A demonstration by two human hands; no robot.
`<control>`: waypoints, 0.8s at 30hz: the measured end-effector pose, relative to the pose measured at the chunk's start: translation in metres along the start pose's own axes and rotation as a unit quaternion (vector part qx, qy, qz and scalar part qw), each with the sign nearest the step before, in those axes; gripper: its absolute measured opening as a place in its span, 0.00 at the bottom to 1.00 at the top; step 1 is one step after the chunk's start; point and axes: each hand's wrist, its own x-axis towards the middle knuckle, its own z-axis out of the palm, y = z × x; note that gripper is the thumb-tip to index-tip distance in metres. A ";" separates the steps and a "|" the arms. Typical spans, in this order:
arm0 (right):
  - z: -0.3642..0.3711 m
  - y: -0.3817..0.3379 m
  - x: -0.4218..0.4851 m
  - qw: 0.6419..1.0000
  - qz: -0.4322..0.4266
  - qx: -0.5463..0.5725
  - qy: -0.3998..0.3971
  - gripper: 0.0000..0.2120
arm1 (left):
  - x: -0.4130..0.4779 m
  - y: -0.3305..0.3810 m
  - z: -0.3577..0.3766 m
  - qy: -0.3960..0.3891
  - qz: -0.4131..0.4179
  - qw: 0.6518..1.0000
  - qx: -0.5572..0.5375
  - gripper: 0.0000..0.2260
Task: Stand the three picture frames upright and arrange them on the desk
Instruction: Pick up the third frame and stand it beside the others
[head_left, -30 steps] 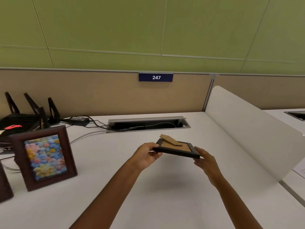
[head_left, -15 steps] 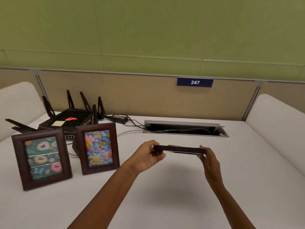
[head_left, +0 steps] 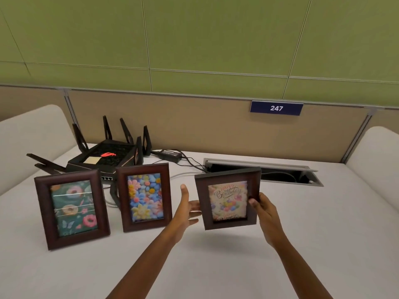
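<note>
Two dark wooden picture frames stand upright on the white desk [head_left: 216,266]: the donut picture frame [head_left: 72,209] at the left and the flower picture frame [head_left: 144,196] beside it. To their right, the third frame [head_left: 228,199], with a birthday picture, is held upright a little above the desk, its picture facing me. My right hand [head_left: 264,214] grips its right edge. My left hand [head_left: 186,209] is at its left edge with thumb raised and fingers spread; some fingertips reach behind the frame.
A black router [head_left: 103,157] with antennas sits behind the two standing frames, with a power brick [head_left: 170,154] and cables. An open cable tray [head_left: 261,172] lies behind the held frame. White dividers [head_left: 375,160] flank the desk.
The third frame has been turned from lying flat and edge-on to upright with its picture toward me. My left hand has loosened from its edge. My view has swung left.
</note>
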 end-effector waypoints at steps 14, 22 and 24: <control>0.031 0.017 0.030 0.996 0.057 0.067 -0.017 0.08 | 0.045 -0.017 -0.012 0.049 0.045 0.997 -0.036 0.31; 0.041 0.031 0.040 0.992 0.078 0.087 -0.052 0.09 | 0.059 -0.012 -0.008 0.028 0.034 0.992 -0.114 0.28; 0.043 0.033 0.043 0.992 0.079 0.085 -0.054 0.09 | 0.063 -0.013 -0.008 0.037 0.028 0.992 -0.116 0.30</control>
